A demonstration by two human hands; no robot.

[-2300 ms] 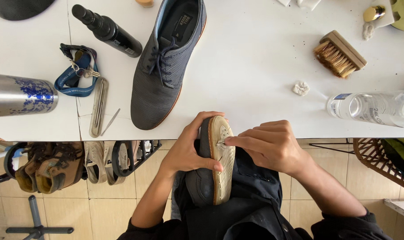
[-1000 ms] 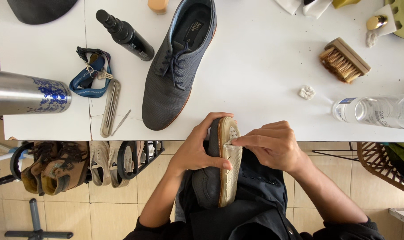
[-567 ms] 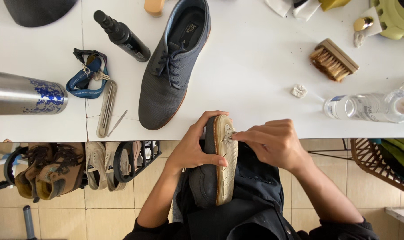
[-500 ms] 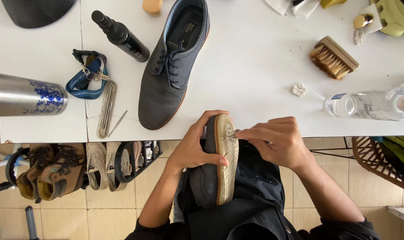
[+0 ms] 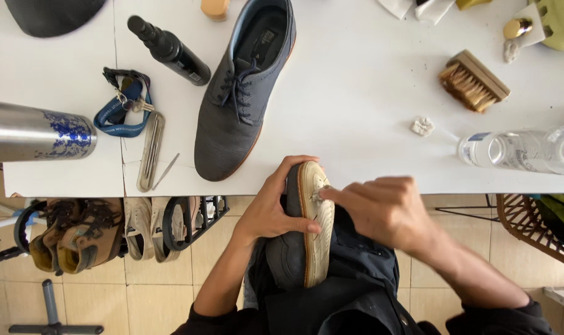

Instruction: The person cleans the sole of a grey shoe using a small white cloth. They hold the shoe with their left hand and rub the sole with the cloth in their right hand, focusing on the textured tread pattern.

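Observation:
My left hand (image 5: 272, 205) grips a grey shoe (image 5: 291, 257) turned on its side over my lap, its pale sole (image 5: 317, 229) facing right. My right hand (image 5: 381, 208) presses its fingertips against the front of that sole, pinching something small and pale that I cannot make out. A matching grey lace-up shoe (image 5: 238, 93) lies upright on the white table (image 5: 356, 124) just beyond my hands.
On the table are a wooden brush (image 5: 474, 80), a clear plastic bottle (image 5: 520, 151) lying down, a small white wad (image 5: 422, 126), a black spray bottle (image 5: 168, 49), a steel flask (image 5: 37, 131), blue lanyard with keys (image 5: 122, 107) and a metal tool (image 5: 150, 151). Shoe rack (image 5: 108, 232) stands below left.
My right hand has shifted slightly along the sole's front edge; the left hand keeps the same hold on the shoe. The view drifted a little.

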